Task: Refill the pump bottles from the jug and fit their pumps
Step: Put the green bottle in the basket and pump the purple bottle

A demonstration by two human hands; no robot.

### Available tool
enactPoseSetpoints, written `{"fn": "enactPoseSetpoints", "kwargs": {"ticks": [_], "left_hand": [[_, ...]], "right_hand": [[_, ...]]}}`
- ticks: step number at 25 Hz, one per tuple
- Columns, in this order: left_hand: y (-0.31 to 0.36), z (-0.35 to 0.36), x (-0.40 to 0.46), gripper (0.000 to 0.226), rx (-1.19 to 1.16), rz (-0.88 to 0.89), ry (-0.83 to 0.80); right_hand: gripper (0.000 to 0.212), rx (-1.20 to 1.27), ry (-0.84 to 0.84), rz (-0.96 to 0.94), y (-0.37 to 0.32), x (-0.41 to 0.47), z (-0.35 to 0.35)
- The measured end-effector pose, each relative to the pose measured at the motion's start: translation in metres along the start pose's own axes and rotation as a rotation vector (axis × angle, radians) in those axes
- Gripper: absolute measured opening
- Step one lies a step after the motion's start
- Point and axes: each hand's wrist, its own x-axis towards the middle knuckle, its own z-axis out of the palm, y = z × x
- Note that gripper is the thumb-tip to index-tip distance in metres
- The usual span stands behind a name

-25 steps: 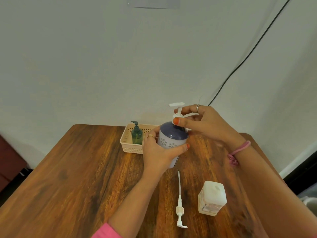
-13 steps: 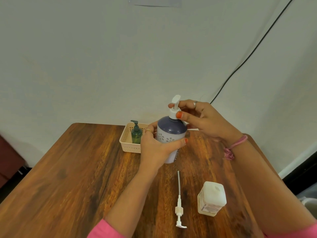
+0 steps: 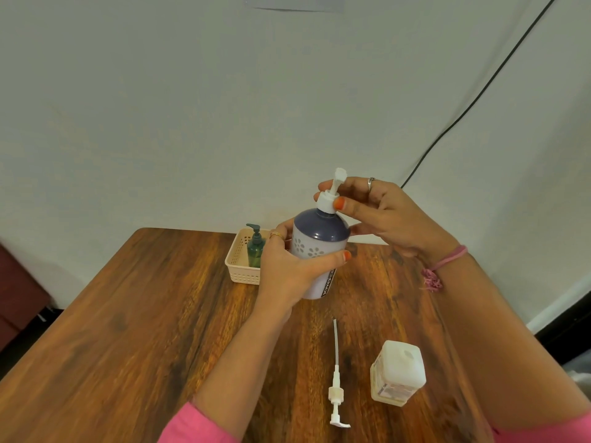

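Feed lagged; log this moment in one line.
left hand: grips purple-topped white pump bottle | right hand: pinches its white pump collar | spare pump: on table

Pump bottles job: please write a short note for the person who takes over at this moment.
Left hand grips the purple bottle, upright on the table. Right hand pinches its pump at the collar, seated on the neck.
Green bottle, pump on, stands in the basket.
Spare pump lies loose near the white bottle, which has no pump.
Left: tighten the purple bottle's pump, then fit the spare pump. No jug is in view.
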Motion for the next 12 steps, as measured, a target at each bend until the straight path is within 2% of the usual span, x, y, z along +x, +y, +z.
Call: {"fn": "enactPoseSetpoints", "kwargs": {"ticks": [7,12], "left_hand": [[-0.002,0.002,0.002,0.072,-0.039,-0.001,0.025],[-0.007,0.002,0.002,0.073,-0.019,0.017,0.07]], "right_hand": [[0.03,-0.028,0.016,-0.019,0.003,0.002,0.005],[0.023,-0.148,0.201,-0.061,0.015,0.004,0.015]]}}
